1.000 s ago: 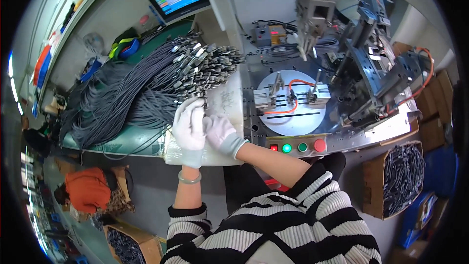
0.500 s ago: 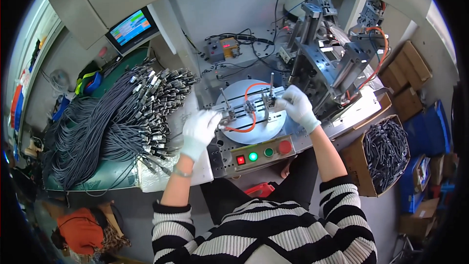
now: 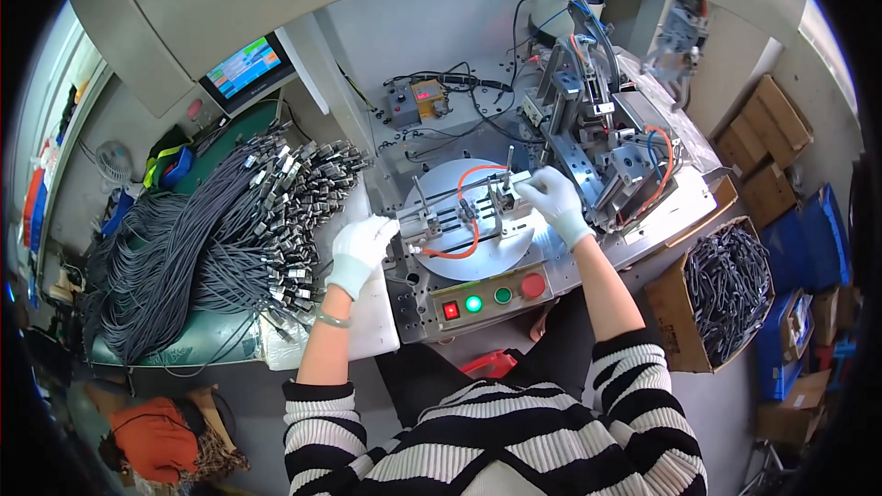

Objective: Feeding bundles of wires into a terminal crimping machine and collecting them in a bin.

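Both my hands wear white gloves and rest on a metal fixture point(image 3: 459, 211) that sits on a round silver plate point(image 3: 478, 253) of a bench machine. My left hand point(image 3: 361, 246) is curled against the fixture's left end. My right hand point(image 3: 554, 200) reaches to its right clamp, fingertips pinched close at a small part. Whether either hand holds anything is hidden by the gloves. An orange tube point(image 3: 459, 251) loops across the plate between the hands.
A big pile of grey cables with metal plugs point(image 3: 211, 230) lies left of the machine. A panel with red and green buttons point(image 3: 487, 296) faces me. Machine heads point(image 3: 597, 138) stand at right. A cardboard box of cables point(image 3: 726, 285) sits lower right; a monitor point(image 3: 243, 69) upper left.
My hands left the edge of the cable pile and moved right to the fixture on the round plate. My view swung right with them.
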A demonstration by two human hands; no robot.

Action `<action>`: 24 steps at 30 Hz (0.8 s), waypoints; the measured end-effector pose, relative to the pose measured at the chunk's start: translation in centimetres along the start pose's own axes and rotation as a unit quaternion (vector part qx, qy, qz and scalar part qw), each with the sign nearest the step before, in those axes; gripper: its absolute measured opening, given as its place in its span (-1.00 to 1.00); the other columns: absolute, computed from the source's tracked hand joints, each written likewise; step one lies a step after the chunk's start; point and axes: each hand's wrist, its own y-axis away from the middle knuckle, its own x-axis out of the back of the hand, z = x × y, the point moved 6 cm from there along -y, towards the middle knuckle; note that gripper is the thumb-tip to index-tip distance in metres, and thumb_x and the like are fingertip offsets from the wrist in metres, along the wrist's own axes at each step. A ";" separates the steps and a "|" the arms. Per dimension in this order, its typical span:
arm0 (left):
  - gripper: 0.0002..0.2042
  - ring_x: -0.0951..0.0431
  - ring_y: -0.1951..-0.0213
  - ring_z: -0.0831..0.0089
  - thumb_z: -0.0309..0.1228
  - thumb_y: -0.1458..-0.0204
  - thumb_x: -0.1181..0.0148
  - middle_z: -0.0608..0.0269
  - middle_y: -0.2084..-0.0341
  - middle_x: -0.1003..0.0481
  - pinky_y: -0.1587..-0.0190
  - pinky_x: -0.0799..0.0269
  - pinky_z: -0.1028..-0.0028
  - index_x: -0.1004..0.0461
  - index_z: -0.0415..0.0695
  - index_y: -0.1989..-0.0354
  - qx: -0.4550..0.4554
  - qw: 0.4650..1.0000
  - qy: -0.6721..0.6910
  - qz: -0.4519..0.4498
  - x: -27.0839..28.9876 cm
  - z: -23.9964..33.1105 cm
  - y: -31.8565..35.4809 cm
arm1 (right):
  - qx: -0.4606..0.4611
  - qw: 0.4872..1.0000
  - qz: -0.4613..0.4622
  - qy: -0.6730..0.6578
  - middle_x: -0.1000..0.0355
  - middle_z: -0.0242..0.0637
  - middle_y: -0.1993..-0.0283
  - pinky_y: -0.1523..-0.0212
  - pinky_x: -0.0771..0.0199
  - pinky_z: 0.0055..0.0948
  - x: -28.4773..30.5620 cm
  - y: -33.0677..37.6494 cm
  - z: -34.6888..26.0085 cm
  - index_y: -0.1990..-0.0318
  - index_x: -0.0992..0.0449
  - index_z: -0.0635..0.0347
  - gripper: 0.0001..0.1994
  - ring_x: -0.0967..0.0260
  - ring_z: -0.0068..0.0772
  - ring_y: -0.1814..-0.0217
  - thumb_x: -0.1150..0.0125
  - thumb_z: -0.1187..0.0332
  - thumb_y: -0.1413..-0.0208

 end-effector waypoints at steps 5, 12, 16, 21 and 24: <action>-0.68 -0.51 0.45 0.22 -0.12 -0.12 -0.03 0.27 0.47 -0.60 0.34 -0.38 0.36 -0.62 -0.07 0.27 -0.202 0.973 0.097 -0.056 -2.2 2.8 3.5 | -0.056 0.998 -0.020 -0.007 -0.32 -0.35 0.49 0.39 -0.29 -0.52 2.3 4.0 1.3 0.48 -0.51 0.27 -0.73 -0.24 -0.41 0.49 -0.29 0.21 0.00; -0.74 -0.50 0.50 0.24 -0.21 -0.09 -0.11 0.26 0.49 -0.60 0.37 -0.38 0.42 -0.63 -0.10 0.31 -0.146 0.984 0.098 -0.020 0.4 0.7 3.7 | -0.047 0.998 -0.029 -0.022 -0.30 -0.39 0.48 0.38 -0.26 -0.55 4.6 7.0 1.5 0.47 -0.49 0.28 -0.75 -0.19 -0.48 0.49 -0.27 0.25 -0.02; -0.78 -0.51 0.48 0.24 -0.25 -0.07 -0.15 0.24 0.46 -0.61 0.38 -0.38 0.43 -0.63 -0.12 0.34 -0.173 0.979 0.110 0.007 0.4 -0.5 4.6 | -0.053 0.996 -0.047 -0.049 -0.28 -0.44 0.49 0.37 -0.23 -0.61 4.7 7.8 1.5 0.47 -0.46 0.29 -0.80 -0.15 -0.58 0.46 -0.24 0.33 -0.04; -0.74 -0.51 0.47 0.22 -0.21 -0.09 -0.10 0.23 0.44 -0.62 0.38 -0.38 0.39 -0.63 -0.12 0.33 -0.208 0.973 0.086 0.055 1.0 -0.6 5.2 | -0.048 0.994 -0.045 -0.090 -0.31 -0.38 0.46 0.37 -0.27 -0.55 5.0 8.3 1.8 0.45 -0.50 0.30 -0.73 -0.20 -0.49 0.46 -0.26 0.22 -0.03; -0.70 -0.51 0.47 0.20 -0.18 -0.10 -0.07 0.22 0.45 -0.61 0.35 -0.39 0.37 -0.63 -0.12 0.35 -0.061 0.997 0.031 0.045 0.7 -1.8 3.4 | -0.074 0.991 -0.050 -0.097 -0.33 -0.38 0.45 0.35 -0.27 -0.54 5.2 8.6 1.8 0.43 -0.51 0.30 -0.72 -0.21 -0.49 0.45 -0.25 0.21 -0.04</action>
